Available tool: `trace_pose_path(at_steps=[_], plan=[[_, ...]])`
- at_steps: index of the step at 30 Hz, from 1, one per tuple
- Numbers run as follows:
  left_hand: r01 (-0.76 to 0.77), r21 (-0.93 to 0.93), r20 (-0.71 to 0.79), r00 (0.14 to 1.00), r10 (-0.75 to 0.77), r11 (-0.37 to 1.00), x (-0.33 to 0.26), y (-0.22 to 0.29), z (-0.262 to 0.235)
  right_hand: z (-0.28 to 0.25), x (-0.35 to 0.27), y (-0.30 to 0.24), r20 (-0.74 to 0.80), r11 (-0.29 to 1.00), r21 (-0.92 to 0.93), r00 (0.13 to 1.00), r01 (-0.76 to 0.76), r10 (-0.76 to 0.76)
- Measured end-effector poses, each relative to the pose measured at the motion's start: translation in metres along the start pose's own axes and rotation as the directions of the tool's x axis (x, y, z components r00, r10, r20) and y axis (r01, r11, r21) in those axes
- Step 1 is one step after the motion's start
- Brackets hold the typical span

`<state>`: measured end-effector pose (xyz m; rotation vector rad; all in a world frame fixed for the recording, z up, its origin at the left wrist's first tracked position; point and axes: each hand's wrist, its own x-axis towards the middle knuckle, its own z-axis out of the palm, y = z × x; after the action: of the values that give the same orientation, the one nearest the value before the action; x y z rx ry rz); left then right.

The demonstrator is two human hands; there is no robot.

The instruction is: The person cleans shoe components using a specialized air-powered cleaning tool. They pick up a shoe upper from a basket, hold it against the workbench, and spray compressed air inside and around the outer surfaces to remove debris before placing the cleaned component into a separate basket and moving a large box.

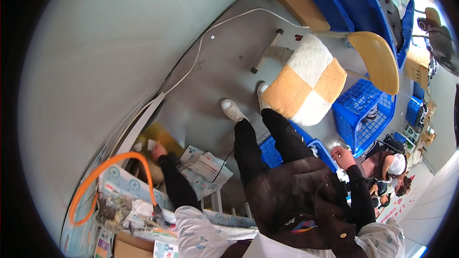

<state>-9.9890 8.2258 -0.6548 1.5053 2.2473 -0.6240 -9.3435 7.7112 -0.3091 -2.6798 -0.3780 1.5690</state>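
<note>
My left hand is at the left, over a yellowish open box or tray. Its fingertips are closed on a small white piece whose kind is too small to tell. A small round white thing lies just beside it. On the other side, my right hand hangs by the rim of a blue plastic basket near my leg. Its fingers are curled together, and something small and bright shows at their tips, too blurred to name. Printed sheets lie in a stack near my left forearm.
Ahead stands a chair with a checkered plush seat cover and a wooden backrest. Blue crates are at its right. An orange cable loops over the cluttered left bench; a white cord crosses the floor. People are at far right.
</note>
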Motion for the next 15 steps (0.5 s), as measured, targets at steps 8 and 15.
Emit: trace_pose_path(at_steps=[8, 15], plan=[[-0.342, 0.178, 0.186, 0.933, 0.309, 0.923, -0.104, 0.084, -0.027, -0.028, -0.042, -0.037, -0.08, 0.99, 0.123, 0.995, 0.068, -0.059], [-0.61, 0.133, 0.262, 0.782, 0.566, 0.781, -0.223, 0.172, -0.128, -0.037, -0.079, 0.004, -0.194, 0.993, 0.067, 0.978, 0.094, -0.079]])
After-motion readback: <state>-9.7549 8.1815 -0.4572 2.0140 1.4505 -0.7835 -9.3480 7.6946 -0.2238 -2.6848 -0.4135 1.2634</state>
